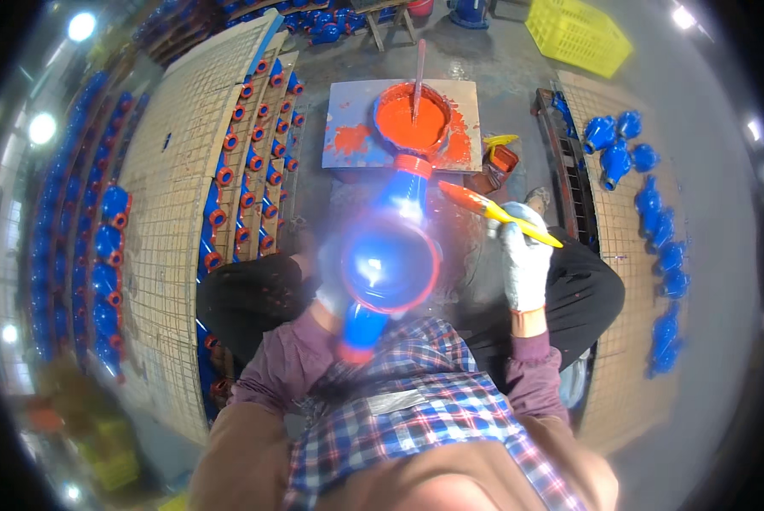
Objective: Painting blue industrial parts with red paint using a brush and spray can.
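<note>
In front of my lap I hold up a blue valve body with red-painted rims, blurred by motion. Behind and beside it is my white-gloved left hand, mostly hidden, supporting it. My gloved right hand is closed around the yellow handle of a paintbrush. The brush's red, paint-loaded bristles point left, toward the valve body's far neck, with a small gap seen between. Just beyond that neck stands a round tub of orange-red paint, with a stick leaning in it.
The tub rests on a paint-splattered board. A small red container lies right of it. Racks of blue fittings with red rims line the left. Several blue fittings lie on the right-hand mesh-topped surface. Beyond is a yellow crate.
</note>
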`<state>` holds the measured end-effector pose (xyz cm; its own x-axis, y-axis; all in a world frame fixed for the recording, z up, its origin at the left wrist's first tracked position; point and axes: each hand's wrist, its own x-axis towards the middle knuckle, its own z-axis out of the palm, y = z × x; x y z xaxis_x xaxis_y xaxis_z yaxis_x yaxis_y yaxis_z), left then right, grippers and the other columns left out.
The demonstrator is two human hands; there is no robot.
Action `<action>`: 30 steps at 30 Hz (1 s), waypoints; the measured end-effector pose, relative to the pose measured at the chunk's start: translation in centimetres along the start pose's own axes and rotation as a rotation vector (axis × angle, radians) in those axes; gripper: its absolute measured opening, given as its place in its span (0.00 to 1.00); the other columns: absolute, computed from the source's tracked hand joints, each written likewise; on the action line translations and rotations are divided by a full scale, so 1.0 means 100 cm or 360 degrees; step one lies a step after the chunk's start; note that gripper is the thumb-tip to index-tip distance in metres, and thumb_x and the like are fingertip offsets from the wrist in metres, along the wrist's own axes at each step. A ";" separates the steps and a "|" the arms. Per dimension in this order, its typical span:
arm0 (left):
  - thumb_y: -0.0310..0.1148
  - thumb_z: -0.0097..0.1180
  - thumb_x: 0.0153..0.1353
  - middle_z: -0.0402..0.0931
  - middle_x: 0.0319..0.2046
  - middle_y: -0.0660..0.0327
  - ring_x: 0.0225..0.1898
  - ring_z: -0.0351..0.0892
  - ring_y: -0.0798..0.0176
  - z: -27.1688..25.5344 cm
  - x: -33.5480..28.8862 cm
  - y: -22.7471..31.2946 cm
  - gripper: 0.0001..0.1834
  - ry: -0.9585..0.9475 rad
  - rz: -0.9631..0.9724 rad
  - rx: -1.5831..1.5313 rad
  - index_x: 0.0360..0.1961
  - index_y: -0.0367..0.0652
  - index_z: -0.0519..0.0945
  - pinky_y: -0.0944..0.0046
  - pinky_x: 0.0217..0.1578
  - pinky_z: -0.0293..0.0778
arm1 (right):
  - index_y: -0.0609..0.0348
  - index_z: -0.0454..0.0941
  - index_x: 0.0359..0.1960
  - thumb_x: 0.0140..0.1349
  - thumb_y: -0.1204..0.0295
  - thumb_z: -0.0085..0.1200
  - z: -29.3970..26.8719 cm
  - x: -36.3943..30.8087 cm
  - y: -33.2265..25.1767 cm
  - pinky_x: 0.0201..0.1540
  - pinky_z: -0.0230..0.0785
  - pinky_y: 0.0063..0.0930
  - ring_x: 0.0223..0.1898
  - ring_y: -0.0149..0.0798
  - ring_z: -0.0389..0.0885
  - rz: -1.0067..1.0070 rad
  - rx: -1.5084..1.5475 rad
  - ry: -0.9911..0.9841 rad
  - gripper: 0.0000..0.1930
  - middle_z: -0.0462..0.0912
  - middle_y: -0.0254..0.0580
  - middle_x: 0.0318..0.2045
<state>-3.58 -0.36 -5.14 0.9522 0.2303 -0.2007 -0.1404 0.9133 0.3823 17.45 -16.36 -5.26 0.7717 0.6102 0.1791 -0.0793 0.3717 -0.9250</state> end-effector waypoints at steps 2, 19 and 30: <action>0.57 0.72 0.39 0.64 0.62 0.44 0.61 0.69 0.45 0.002 -0.006 0.019 0.61 0.0034 -0.0010 0.0597 0.69 0.38 0.55 0.46 0.59 0.71 | 0.64 0.73 0.49 0.67 0.72 0.54 -0.006 -0.004 -0.016 0.43 0.72 0.26 0.36 0.33 0.78 -0.0024 -0.0076 -0.0056 0.13 0.78 0.41 0.38; 0.36 0.79 0.26 0.72 0.53 0.51 0.57 0.72 0.51 0.066 -0.007 0.039 0.48 -0.0213 0.0896 0.2827 0.54 0.40 0.71 0.53 0.58 0.68 | 0.66 0.79 0.39 0.55 0.84 0.58 0.007 -0.021 -0.093 0.41 0.73 0.24 0.36 0.34 0.80 -0.0389 -0.0425 -0.0103 0.09 0.79 0.41 0.38; 0.35 0.74 0.32 0.74 0.46 0.51 0.47 0.79 0.48 0.071 -0.010 0.034 0.36 0.0156 0.1083 0.3758 0.48 0.40 0.78 0.56 0.43 0.78 | 0.65 0.78 0.45 0.61 0.79 0.58 0.028 -0.005 -0.088 0.40 0.73 0.20 0.34 0.28 0.79 -0.0177 -0.0701 0.0103 0.10 0.81 0.38 0.37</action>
<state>-3.09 0.15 2.76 0.9072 0.2695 0.3229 0.1765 -0.9408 0.2893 16.02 -17.97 3.70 0.7993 0.5332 0.2772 0.2715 0.0912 -0.9581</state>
